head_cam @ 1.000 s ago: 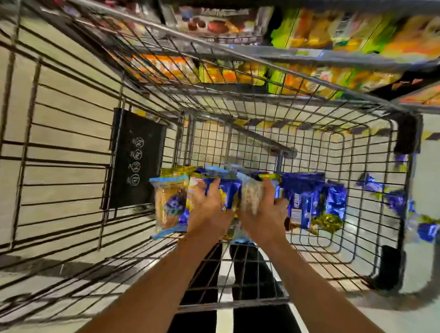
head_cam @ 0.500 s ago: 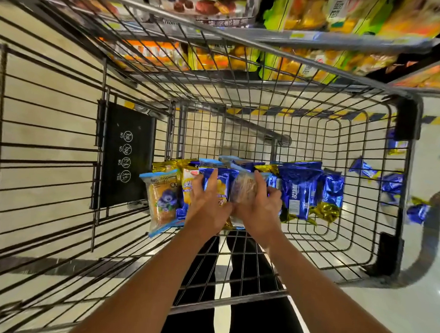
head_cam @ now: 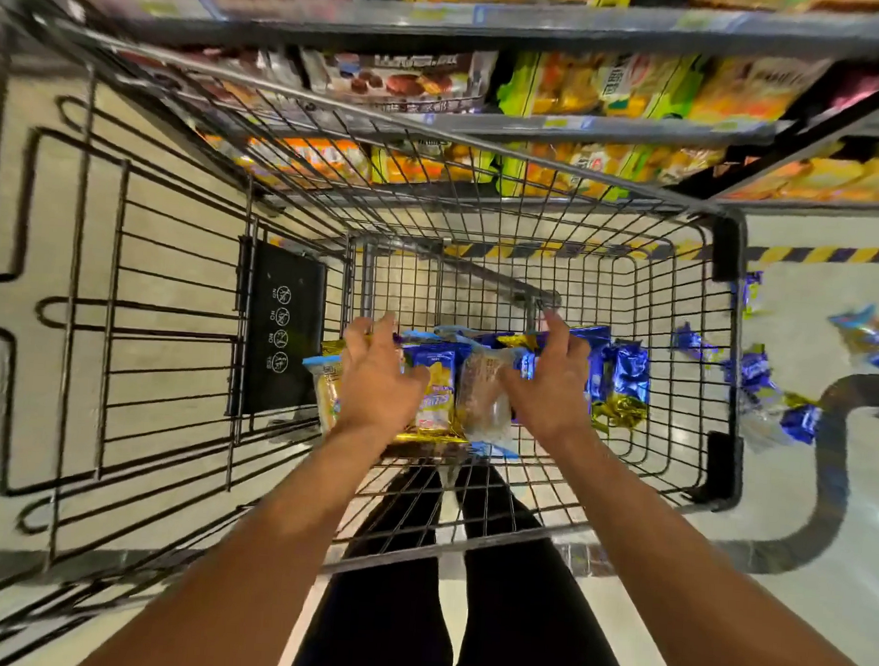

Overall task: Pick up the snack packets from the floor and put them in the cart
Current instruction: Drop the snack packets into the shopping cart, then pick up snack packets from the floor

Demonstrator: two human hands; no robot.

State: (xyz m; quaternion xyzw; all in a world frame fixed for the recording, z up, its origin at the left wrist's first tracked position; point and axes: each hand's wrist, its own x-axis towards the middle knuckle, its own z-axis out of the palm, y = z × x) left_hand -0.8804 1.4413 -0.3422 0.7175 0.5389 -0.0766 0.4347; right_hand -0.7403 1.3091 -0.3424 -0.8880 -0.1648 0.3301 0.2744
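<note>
Cart (head_cam: 683, 347) holds snack packets (head_cam: 625, 375); blurred blue packets (head_cam: 754, 372) apparently on floor (head_cam: 803, 489).

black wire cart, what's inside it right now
Inside the black wire cart lies a pile of blue and gold snack packets. The left hand and right hand cover its middle, so the count is unclear.

Shelf goods (head_cam: 570, 91) blurred, packets on floor (head_cam: 754, 372) smeared, left hand (head_cam: 378, 375) hiding a packet (head_cam: 323, 387) partly

- The black plate (head_cam: 284, 329) on the cart's folding seat carries four round prohibition signs, each with a small "NO" beside it.
- Print on the shelf packets (head_cam: 401, 81) is too blurred to read.
</note>
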